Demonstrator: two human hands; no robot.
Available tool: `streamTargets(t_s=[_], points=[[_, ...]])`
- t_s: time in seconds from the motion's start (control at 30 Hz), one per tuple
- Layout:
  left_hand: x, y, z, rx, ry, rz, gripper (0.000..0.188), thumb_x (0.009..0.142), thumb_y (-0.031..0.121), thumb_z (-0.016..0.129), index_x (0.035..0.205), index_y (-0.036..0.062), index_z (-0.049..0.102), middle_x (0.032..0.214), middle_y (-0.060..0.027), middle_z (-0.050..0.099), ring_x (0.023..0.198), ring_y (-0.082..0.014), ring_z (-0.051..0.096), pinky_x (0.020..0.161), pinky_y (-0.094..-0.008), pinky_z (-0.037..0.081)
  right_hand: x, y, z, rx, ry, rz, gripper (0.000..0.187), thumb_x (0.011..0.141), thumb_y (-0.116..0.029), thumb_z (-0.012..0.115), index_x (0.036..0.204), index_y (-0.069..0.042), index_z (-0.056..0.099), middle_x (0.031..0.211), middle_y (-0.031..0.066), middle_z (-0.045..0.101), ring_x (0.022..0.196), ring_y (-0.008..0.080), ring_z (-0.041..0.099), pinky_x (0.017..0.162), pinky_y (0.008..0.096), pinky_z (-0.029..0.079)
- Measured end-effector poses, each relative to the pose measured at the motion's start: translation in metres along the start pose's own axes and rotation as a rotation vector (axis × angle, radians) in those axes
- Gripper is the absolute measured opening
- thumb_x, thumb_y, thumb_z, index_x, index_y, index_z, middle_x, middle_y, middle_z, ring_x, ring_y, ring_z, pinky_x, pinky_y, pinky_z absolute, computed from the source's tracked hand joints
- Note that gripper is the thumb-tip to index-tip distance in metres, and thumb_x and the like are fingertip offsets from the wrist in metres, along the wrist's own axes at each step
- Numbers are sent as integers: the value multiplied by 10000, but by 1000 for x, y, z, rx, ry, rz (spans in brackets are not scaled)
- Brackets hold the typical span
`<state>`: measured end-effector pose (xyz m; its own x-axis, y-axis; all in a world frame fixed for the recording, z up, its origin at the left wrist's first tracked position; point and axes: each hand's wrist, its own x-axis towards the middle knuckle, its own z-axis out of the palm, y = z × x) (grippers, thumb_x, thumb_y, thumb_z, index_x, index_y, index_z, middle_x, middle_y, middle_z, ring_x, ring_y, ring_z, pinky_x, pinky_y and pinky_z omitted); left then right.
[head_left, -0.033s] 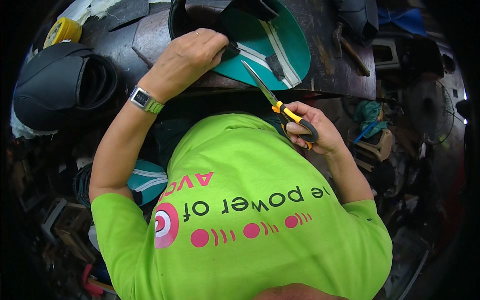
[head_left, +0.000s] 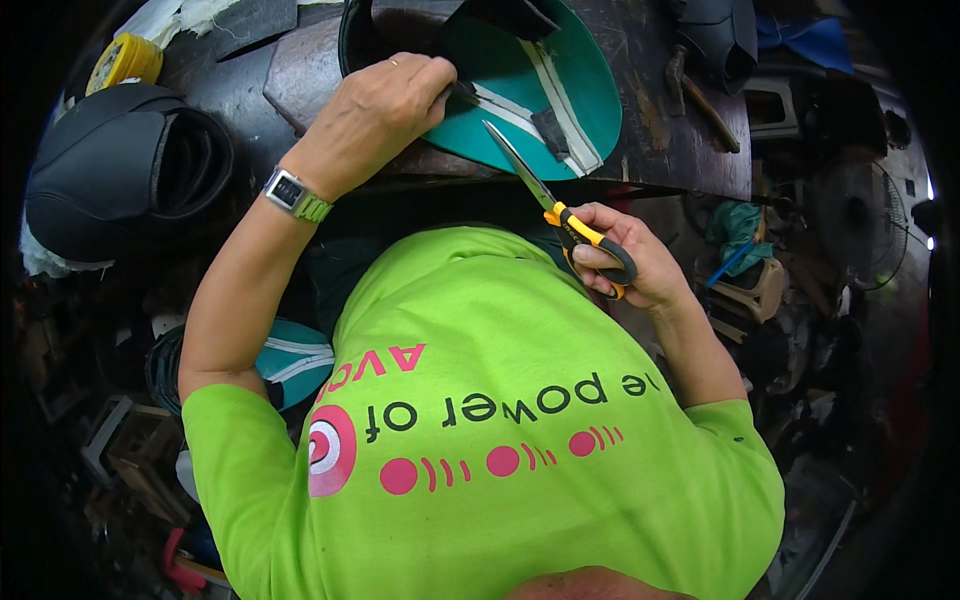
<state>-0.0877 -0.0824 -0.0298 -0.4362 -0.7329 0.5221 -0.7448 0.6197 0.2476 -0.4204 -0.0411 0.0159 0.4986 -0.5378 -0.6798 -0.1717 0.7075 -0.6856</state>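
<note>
In the head view, the left hand (head_left: 385,115) curls against the curved green piece with white strips (head_left: 590,75), far centre on the dark table (head_left: 690,168); whether it pinches is hidden. The right hand (head_left: 640,258) wraps yellow-and-black-handled metal scissors (head_left: 598,238). Pink and black lettering (head_left: 505,402) crosses the lime-green shirt (head_left: 480,290). Far left, a round yellow container's (head_left: 125,64) contents are unclear.

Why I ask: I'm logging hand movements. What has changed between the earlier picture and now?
The left hand has shifted very slightly, its wrist and green-strapped watch moving a touch up and right in the view. Nothing was visibly taken hold of or let go. The yellow-and-black scissors stay in the right hand; the white-striped teal panel stays put.
</note>
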Motion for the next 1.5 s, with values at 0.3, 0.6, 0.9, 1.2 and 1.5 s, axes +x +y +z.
streamTargets(t_s=[0.3,0.6,0.9,1.2,1.5], points=[[-5,-2,-4,-101,-20,-66,242,908,49,697,1132,49,605,1022,-130,672,937,-320,691,816,-394,575,0,-21,-3,-41,-82,-2,612,829,-307,855,1282,-32,550,747,48,630,558,83,590,511,192,477],[-14,2,-11,-238,-25,-77,195,875,66,743,1042,44,644,1173,-107,591,1022,-298,689,887,-376,597,21,-62,-13,-105,-223,63,574,907,-339,768,1313,2,547,739,90,624,549,115,586,486,218,475],[-19,3,-8,-241,8,-53,217,838,33,766,1025,38,656,1189,-93,570,1048,-289,684,925,-372,603,26,-62,-19,-27,-242,59,522,907,-261,763,1304,-2,545,743,98,625,531,121,588,465,220,477],[-20,1,-7,-287,5,-76,250,824,-1,759,1058,56,690,1212,-98,590,1059,-263,671,884,-346,590,30,-60,-17,-85,-166,54,388,903,-164,783,1217,-28,599,683,57,623,492,92,571,450,202,457],[-20,2,-10,-276,-13,-67,260,810,-12,760,1051,52,686,1183,-96,604,1052,-274,670,873,-355,589,31,-55,-14,-59,-148,24,380,887,-123,795,1207,-24,616,703,38,622,493,66,560,442,177,446]])
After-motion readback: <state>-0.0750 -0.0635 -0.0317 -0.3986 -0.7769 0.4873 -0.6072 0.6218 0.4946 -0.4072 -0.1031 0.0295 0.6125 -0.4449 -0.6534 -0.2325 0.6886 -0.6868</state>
